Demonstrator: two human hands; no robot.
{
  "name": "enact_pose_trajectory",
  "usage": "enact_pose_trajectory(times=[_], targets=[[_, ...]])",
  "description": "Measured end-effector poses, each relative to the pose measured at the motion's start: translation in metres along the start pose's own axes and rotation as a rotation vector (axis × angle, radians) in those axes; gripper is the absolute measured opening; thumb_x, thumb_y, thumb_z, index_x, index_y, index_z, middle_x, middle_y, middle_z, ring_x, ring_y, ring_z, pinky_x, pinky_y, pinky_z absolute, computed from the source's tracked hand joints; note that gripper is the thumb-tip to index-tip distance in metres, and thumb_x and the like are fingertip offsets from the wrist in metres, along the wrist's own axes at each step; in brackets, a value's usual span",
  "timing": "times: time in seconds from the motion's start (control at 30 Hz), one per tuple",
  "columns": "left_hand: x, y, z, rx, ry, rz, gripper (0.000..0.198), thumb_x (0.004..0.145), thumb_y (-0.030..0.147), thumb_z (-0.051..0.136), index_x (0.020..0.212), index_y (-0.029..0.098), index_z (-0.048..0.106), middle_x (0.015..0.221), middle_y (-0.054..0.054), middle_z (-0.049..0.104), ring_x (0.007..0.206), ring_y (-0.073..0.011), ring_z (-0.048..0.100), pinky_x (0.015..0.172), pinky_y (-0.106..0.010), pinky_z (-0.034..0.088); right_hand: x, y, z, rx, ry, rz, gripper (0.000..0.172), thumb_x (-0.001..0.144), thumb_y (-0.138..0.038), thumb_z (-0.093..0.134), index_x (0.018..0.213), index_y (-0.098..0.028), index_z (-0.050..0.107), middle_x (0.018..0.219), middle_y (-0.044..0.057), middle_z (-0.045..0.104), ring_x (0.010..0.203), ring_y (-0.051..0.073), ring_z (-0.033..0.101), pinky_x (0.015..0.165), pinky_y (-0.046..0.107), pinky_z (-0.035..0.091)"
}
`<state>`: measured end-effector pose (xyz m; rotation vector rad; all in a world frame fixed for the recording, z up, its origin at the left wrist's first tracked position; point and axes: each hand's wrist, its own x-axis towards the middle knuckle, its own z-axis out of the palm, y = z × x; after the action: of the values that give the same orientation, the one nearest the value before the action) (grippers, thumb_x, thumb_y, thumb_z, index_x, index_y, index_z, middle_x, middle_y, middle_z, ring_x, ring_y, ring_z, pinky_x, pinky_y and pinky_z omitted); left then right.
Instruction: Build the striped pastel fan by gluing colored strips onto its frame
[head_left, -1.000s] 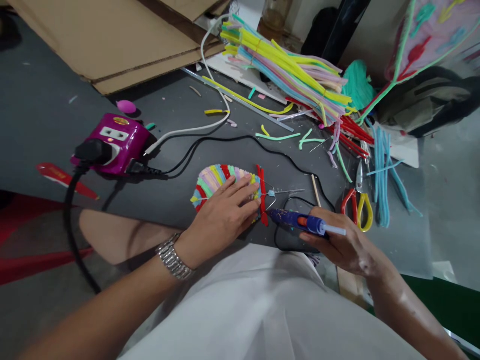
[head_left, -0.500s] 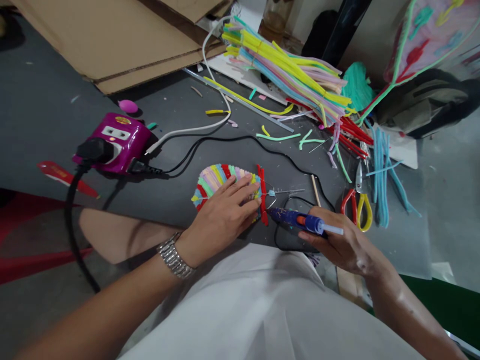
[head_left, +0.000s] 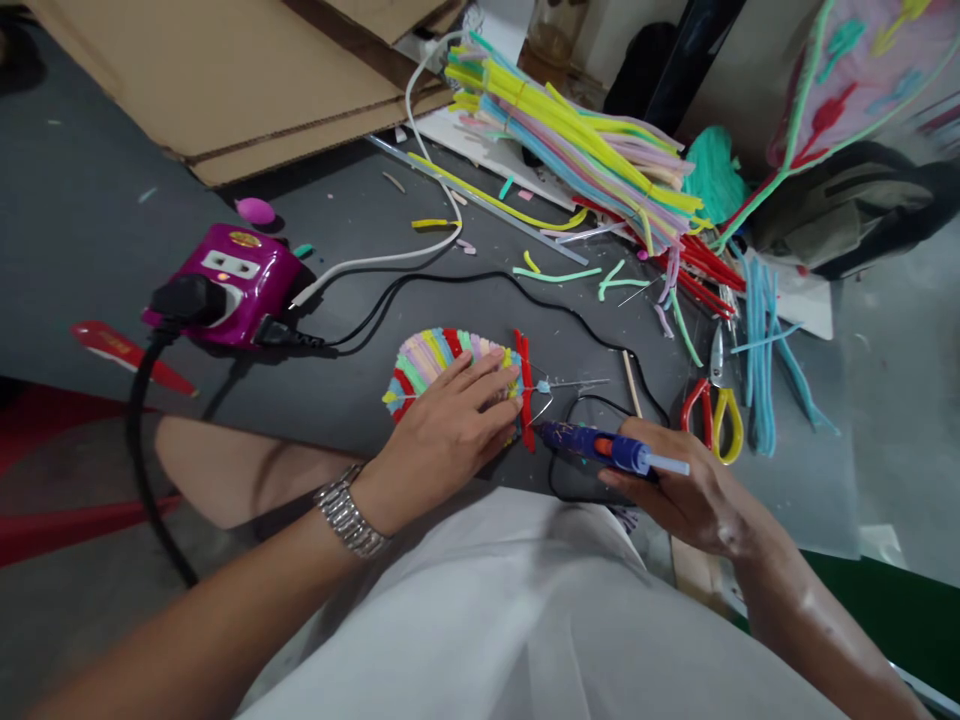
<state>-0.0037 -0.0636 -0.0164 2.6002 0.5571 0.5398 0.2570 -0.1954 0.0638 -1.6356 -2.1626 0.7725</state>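
My left hand (head_left: 442, 432) lies flat on a fan-shaped piece of striped pipe cleaners (head_left: 435, 362), pinning it to the table and covering much of it. A red pipe cleaner (head_left: 526, 390) runs upright along the fan's right edge, with a thin wire (head_left: 576, 384) sticking out to the right. My right hand (head_left: 686, 490) grips a blue hot glue gun (head_left: 592, 446). Its nozzle points left, close to the lower end of the red pipe cleaner, and a white glue stick (head_left: 669, 465) protrudes from its back.
A magenta power strip (head_left: 240, 285) sits at the left, with black cords (head_left: 450, 275) crossing the grey table (head_left: 112, 200). Farther back lie a bundle of coloured pipe cleaners (head_left: 577, 145) and cardboard sheets (head_left: 225, 80). Red-and-yellow-handled pliers (head_left: 729, 425) lie to the right.
Both hands and the glue gun stay almost still. The whole view has shifted slightly, moving the background a little to the right.
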Motion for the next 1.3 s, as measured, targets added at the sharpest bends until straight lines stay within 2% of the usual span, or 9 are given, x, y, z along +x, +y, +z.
enact_pose_trajectory(times=[0.3, 0.5, 0.7, 0.83, 1.0, 1.17, 1.3], targets=[[-0.0001, 0.0001, 0.0000, -0.010, -0.011, -0.004, 0.021, 0.104, 0.016, 0.057, 0.117, 0.016, 0.073, 0.144, -0.014, 0.068, 0.148, -0.0356, 0.054, 0.125, -0.063, 0.044, 0.0019, 0.0000, -0.0006, 0.007, 0.014, -0.004, 0.025, 0.109, -0.030, 0.053, 0.086, -0.025, 0.043, 0.075, -0.004, 0.043, 0.064, 0.013, 0.040, 0.059, 0.031, 0.030], [-0.0004, -0.0012, 0.0008, -0.013, -0.006, 0.001, 0.019, 0.103, 0.017, 0.059, 0.117, 0.016, 0.073, 0.145, -0.015, 0.068, 0.148, -0.0354, 0.054, 0.126, -0.063, 0.043, -0.0006, -0.0009, -0.0025, -0.020, -0.030, 0.046, 0.026, 0.109, -0.033, 0.052, 0.086, -0.025, 0.043, 0.076, -0.003, 0.047, 0.063, 0.014, 0.042, 0.059, 0.031, 0.032], [-0.0013, -0.0013, 0.0017, -0.007, -0.010, 0.001, 0.021, 0.104, 0.016, 0.058, 0.119, 0.016, 0.073, 0.146, -0.014, 0.067, 0.148, -0.0349, 0.054, 0.126, -0.063, 0.043, 0.0022, -0.0004, -0.0013, -0.011, -0.001, 0.000, 0.025, 0.109, -0.031, 0.052, 0.087, -0.025, 0.041, 0.075, -0.003, 0.046, 0.063, 0.014, 0.042, 0.059, 0.031, 0.033], [-0.0012, -0.0012, 0.0021, -0.013, -0.003, 0.000, 0.021, 0.103, 0.017, 0.059, 0.119, 0.016, 0.073, 0.146, -0.014, 0.067, 0.148, -0.0350, 0.053, 0.126, -0.063, 0.042, 0.0030, 0.0008, -0.0001, 0.016, 0.001, 0.019, 0.024, 0.110, -0.034, 0.049, 0.088, -0.026, 0.041, 0.076, -0.003, 0.047, 0.066, 0.015, 0.042, 0.060, 0.031, 0.034], [-0.0014, -0.0011, 0.0014, -0.034, 0.003, -0.008, 0.021, 0.103, 0.016, 0.058, 0.118, 0.017, 0.074, 0.145, -0.015, 0.068, 0.148, -0.0342, 0.054, 0.126, -0.063, 0.042, -0.0005, 0.0001, -0.0006, 0.005, 0.008, 0.021, 0.026, 0.109, -0.032, 0.052, 0.086, -0.024, 0.042, 0.076, -0.004, 0.043, 0.065, 0.013, 0.039, 0.060, 0.031, 0.030], [-0.0019, -0.0013, 0.0024, -0.061, 0.012, -0.014, 0.021, 0.102, 0.015, 0.060, 0.118, 0.017, 0.074, 0.146, -0.015, 0.067, 0.149, -0.0335, 0.053, 0.127, -0.063, 0.040, -0.0032, -0.0003, 0.0027, -0.004, -0.006, -0.019, 0.022, 0.110, -0.031, 0.052, 0.090, -0.023, 0.047, 0.079, -0.002, 0.045, 0.067, 0.014, 0.041, 0.062, 0.031, 0.030], [-0.0018, -0.0012, 0.0031, -0.032, 0.014, -0.005, 0.020, 0.103, 0.016, 0.059, 0.118, 0.017, 0.073, 0.146, -0.014, 0.068, 0.148, -0.0343, 0.054, 0.126, -0.063, 0.043, -0.0008, -0.0007, 0.0054, -0.022, 0.006, -0.028, 0.025, 0.110, -0.032, 0.054, 0.088, -0.023, 0.046, 0.078, -0.003, 0.045, 0.065, 0.013, 0.040, 0.060, 0.030, 0.029]])
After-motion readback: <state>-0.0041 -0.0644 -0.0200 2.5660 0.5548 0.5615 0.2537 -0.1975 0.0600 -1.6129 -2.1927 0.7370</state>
